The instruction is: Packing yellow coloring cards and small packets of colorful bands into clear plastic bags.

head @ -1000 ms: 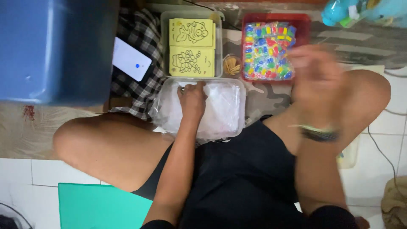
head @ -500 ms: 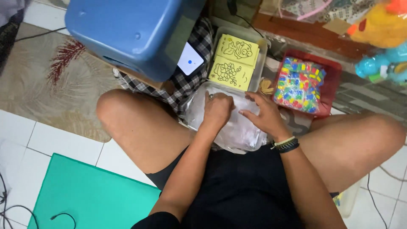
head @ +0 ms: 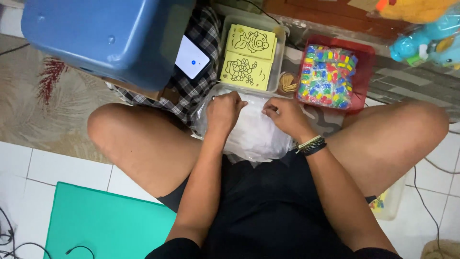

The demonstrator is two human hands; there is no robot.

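The person sits cross-legged on the floor with both hands on a clear plastic bag (head: 256,136) of white contents that lies between the knees. The left hand (head: 224,111) is curled into a loose fist, fingers folded down on the bag's upper left part; whether they pinch the film cannot be told. The right hand (head: 283,115) rests on the bag's upper right part, fingers bent, fingertips pressed onto the plastic. The two hands are close but apart. A banded bracelet (head: 311,144) sits on the right wrist.

Just beyond the hands stands a clear tray (head: 280,57) holding two yellow picture cards (head: 248,57). Beyond the right hand is a red tray (head: 364,72) of coloured beads. Beyond the left hand a phone (head: 191,61) lies on checked cloth (head: 191,98), beside a blue bin (head: 100,38).
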